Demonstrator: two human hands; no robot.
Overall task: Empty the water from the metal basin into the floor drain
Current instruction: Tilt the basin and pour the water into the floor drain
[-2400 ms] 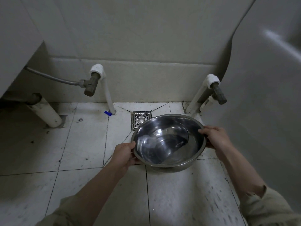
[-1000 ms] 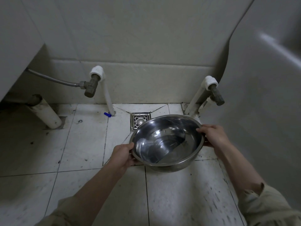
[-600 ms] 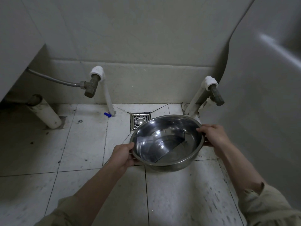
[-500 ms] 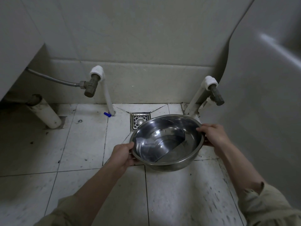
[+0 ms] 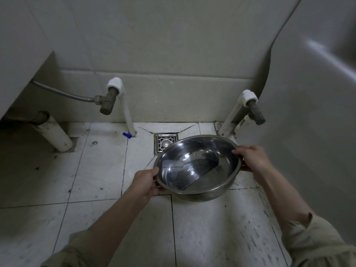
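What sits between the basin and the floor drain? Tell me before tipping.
Nothing visible does. The metal basin, gripped at its rim by the left hand and right hand, hangs on the near side of the floor drain, whose visible grate is bare. The left white pipe and right white pipes stand aside.

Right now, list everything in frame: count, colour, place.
metal basin: 1, silver, held just before the drain
water: shallow pool, clear, in the basin
floor drain: 1, metal grate, by back wall, partly behind basin
left valve: 1, grey-brown, back wall left
right valve: 1, grey-brown, back wall right
braided hose: 1, grey, off left valve
thick pipe: 1, white, floor far left
blue cap: 1, blue, floor below left valve
left hand: 1, grips basin's left rim
right hand: 1, grips basin's right rim
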